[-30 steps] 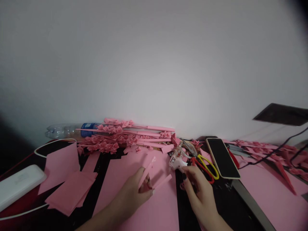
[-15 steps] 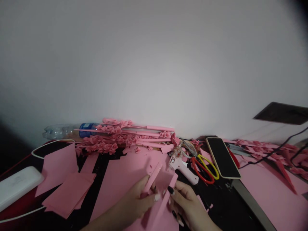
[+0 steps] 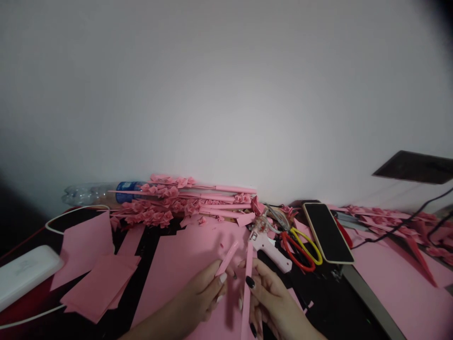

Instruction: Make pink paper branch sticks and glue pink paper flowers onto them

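My left hand (image 3: 203, 293) is closed on a short pink paper tube (image 3: 228, 258), which tilts up and to the right. My right hand (image 3: 271, 295) grips a longer, narrow pink paper tube (image 3: 247, 293) that stands nearly upright in the view, with its lower end running out of frame. The two tubes are apart. Beneath both hands lies a large pink paper sheet (image 3: 166, 269). Just beyond my right hand rest a pale pink glue gun (image 3: 271, 250) and scissors (image 3: 302, 248) with red and yellow handles.
Pink paper flower stems (image 3: 170, 208) are piled along the wall beside a plastic bottle (image 3: 92, 192). A phone (image 3: 329, 231) lies to the right. Cut paper squares (image 3: 101, 285) and a white device (image 3: 30, 274) with a white cable are at the left. More pink sheets (image 3: 396, 283) lie right.
My hands have turned the two tubes. The right one now stands more upright, and the left tube's lower part sits within my fingers. The things on the table have not moved.
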`<state>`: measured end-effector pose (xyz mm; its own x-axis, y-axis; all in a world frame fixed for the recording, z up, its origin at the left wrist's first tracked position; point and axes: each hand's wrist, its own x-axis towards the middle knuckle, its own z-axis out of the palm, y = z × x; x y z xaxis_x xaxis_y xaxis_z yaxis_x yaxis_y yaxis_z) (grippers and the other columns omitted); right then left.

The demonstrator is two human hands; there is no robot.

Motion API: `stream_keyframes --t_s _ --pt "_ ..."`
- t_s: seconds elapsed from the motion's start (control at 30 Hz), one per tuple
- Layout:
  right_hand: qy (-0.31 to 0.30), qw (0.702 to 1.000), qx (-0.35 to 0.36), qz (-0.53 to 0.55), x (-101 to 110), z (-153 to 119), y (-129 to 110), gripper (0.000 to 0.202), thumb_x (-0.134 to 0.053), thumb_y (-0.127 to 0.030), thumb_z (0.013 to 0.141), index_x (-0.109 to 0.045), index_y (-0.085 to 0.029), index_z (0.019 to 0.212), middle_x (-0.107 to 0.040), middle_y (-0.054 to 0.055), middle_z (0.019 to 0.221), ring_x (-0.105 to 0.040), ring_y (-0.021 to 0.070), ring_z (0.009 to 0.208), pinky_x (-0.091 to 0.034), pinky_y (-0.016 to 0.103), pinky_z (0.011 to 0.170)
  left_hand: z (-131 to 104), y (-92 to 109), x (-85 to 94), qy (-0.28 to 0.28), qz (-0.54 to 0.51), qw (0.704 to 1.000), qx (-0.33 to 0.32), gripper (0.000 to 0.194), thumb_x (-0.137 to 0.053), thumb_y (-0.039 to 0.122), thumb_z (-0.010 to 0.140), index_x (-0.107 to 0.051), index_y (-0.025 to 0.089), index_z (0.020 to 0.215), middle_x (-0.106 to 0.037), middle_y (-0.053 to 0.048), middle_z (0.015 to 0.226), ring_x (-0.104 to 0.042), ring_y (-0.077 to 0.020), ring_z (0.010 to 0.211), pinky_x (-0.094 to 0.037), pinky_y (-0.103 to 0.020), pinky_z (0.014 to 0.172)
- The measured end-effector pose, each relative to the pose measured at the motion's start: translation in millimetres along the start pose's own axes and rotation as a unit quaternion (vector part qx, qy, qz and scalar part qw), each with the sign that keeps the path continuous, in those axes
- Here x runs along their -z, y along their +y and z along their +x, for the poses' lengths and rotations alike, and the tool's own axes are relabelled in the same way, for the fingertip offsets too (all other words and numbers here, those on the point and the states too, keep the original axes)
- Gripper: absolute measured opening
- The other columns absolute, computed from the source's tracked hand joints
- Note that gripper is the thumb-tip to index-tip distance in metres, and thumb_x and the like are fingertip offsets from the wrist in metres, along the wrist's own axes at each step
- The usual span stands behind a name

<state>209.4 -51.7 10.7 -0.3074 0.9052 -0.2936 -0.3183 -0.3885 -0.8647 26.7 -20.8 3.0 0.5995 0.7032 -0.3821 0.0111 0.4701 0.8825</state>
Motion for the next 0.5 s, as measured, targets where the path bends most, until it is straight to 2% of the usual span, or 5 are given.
stream_keyframes --t_s 0.17,0.33,0.5 --pt "0.027 0.999 -0.016 0.043 4.1 2.1 -1.7 0.039 -0.075 -0.048 0.073 -0.054 -0.016 0.078 -0.055 -0.006 0.051 -0.040 0.0013 0.031 -0.034 0.010 0.031 1.1 -0.7 -0.2 -0.003 0.025 1.000 0.009 0.034 -0.049 0.052 0.084 -0.043 0.020 0.094 -0.036 0.007 0.066 -0.025 -0.0063 0.049 -0.016 -0.021 0.042" --pt "-0.017 0.996 -0.054 0.074 12.0 5.6 3.7 0.041 -0.073 -0.052 0.073 -0.052 -0.018 0.078 -0.057 -0.006 0.048 -0.028 0.0009 0.024 -0.021 0.012 0.022 0.6 -0.2 0.1 -0.019 0.042 0.999 -0.004 0.032 -0.045 0.051 0.085 -0.042 0.020 0.094 -0.035 0.007 0.066 -0.024 -0.0064 0.048 -0.017 -0.021 0.042" --pt "0.006 0.995 -0.050 0.083 12.2 6.8 8.4 0.041 -0.076 -0.051 0.070 -0.056 -0.017 0.080 -0.055 -0.006 0.049 -0.036 0.0023 0.029 -0.024 0.011 0.027 -0.5 1.8 0.1 -0.017 0.054 0.998 -0.002 0.031 -0.045 0.051 0.086 -0.040 0.021 0.090 -0.034 0.008 0.064 -0.022 -0.0064 0.047 -0.017 -0.021 0.042"
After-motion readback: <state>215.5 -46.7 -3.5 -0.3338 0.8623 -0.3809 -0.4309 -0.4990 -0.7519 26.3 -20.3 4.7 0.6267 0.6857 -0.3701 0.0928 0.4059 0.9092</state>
